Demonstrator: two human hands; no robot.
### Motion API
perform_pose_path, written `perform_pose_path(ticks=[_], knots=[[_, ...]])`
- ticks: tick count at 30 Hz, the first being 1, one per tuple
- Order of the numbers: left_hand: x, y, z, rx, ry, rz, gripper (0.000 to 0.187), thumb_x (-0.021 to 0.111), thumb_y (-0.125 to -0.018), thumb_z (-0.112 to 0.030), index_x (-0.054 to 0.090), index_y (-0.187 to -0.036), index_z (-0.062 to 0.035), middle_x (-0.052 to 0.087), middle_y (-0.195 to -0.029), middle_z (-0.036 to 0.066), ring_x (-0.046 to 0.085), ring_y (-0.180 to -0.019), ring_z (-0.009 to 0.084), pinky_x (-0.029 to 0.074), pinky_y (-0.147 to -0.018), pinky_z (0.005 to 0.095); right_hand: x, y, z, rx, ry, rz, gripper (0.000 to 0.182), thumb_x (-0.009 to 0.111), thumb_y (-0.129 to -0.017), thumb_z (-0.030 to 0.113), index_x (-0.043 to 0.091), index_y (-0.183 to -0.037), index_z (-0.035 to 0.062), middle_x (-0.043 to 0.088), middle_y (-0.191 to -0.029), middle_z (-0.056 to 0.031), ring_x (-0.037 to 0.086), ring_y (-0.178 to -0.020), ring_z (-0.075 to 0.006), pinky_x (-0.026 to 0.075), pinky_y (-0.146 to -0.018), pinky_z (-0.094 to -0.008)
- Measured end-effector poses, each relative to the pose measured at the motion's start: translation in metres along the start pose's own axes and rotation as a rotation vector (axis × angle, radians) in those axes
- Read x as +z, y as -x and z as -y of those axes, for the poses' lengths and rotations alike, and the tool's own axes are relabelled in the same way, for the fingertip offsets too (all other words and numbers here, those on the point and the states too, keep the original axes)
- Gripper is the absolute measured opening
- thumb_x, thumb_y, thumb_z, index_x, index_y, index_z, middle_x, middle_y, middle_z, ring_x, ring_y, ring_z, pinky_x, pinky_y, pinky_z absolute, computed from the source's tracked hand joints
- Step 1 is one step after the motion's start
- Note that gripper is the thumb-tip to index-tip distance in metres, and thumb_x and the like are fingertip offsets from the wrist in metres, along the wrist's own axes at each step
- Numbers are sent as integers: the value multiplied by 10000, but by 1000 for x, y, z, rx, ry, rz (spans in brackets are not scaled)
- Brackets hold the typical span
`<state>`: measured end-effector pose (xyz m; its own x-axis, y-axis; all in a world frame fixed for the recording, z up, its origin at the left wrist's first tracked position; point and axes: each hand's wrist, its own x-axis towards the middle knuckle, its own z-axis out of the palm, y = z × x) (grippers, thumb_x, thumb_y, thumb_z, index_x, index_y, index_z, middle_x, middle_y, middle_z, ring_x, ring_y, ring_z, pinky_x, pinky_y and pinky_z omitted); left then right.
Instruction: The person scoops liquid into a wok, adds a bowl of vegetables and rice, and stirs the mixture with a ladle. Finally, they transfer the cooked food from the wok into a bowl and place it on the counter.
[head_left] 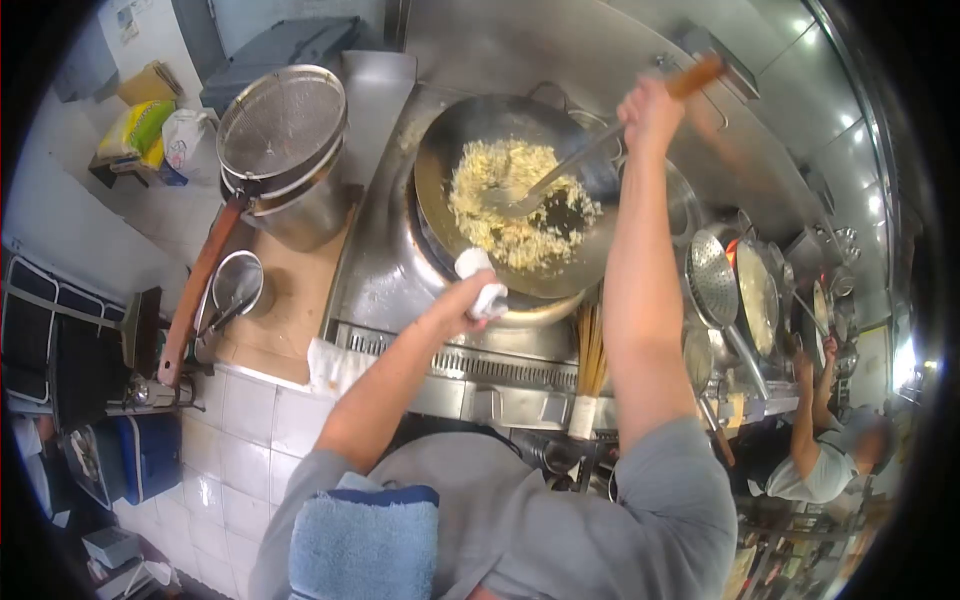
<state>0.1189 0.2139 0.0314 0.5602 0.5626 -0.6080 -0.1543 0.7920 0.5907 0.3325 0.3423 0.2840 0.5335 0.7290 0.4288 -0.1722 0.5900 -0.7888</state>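
Left hand (464, 304) is clenched on a white cloth (473, 263) at the rim of the wok (431, 190); right hand (650, 112) grips the ladle (580, 155). I find its head in yellow-white food (505, 165).

Grey short-sleeved shirt (690, 510), bare forearms (641, 255), light-blue towel (362, 550) with navy edge (405, 495) beside left sleeve (283, 515)

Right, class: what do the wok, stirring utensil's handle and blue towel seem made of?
Wok: probably iron or steel; dark, with a dull sheen.
Utensil's handle: likely wood; smooth, warm brown.
Blue towel: apparently terry, fibre unclear; matt, fuzzy pile.
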Motion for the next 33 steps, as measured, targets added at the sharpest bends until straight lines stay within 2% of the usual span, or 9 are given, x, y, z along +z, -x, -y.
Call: perform_pose_path(ticks=[4,7,13,20,21,25,27,30,33], knots=[[4,11,-12,-81,-68,3,282,568,-778,-373,582,-919,-130,623,-749,30,615,-617,133,385,-407,201,11,61,58,36,-42,116,294,585,-787,10,375,-612,119,319,-460,51,287,-333,-67,198,-329,-249],[3,12,-6,-55,-48,5,268,547,-795,-367,589,-921,-135,627,-746,29,611,-608,130,392,-387,194,2,93,6,-101,-14,-43,271,589,-787,-28,392,-652,100,349,-474,33,315,-341,-66,225,-334,-239],[-2,1,-3,-5,-33,63,277,526,-827,-395,592,-939,-150,628,-765,12,624,-629,132,397,-381,202,-33,145,53,-163,38,71,305,577,-832,6,389,-612,104,340,-463,27,299,-360,-63,215,-345,-250],[-5,-8,-3,-53,-3,42,246,575,-832,-325,581,-948,-108,639,-812,51,666,-716,193,388,-353,221,-61,128,39,-229,-22,0,333,534,-837,-37,348,-601,107,334,-447,11,284,-340,-73,225,-332,-251],[-1,3,-6,-18,9,51,246,577,-827,-321,580,-956,-112,637,-805,44,657,-695,183,403,-377,225,-111,115,4,-198,-170,197,326,526,-856,34,341,-605,129,290,-449,33,257,-340,-86,211,-343,-262],[-10,-20,12,20,137,67,216,591,-818,-292,568,-959,-130,618,-816,29,636,-684,177,436,-420,249,-44,53,24,-312,64,-58,304,549,-825,16,361,-612,124,300,-448,32,293,-335,-87,230,-339,-256],[-7,-7,-2,-48,125,110,230,634,-799,-261,552,-975,-137,603,-894,30,612,-789,178,529,-613,289,-28,24,52,-345,13,-88,296,563,-813,7,367,-622,117,303,-451,31,306,-335,-88,239,-341,-256],[-4,5,-9,-48,119,75,245,641,-796,-262,542,-979,-134,591,-919,41,597,-836,185,537,-710,323,-26,28,-8,-311,114,-267,283,583,-796,1,382,-628,108,298,-454,32,299,-336,-83,235,-344,-257],[-5,-4,0,-88,137,74,278,644,-783,-277,532,-993,-135,595,-902,58,599,-837,194,515,-677,313,-18,33,12,7,-59,-56,243,609,-782,21,412,-661,99,330,-466,31,313,-340,-76,244,-341,-249]])
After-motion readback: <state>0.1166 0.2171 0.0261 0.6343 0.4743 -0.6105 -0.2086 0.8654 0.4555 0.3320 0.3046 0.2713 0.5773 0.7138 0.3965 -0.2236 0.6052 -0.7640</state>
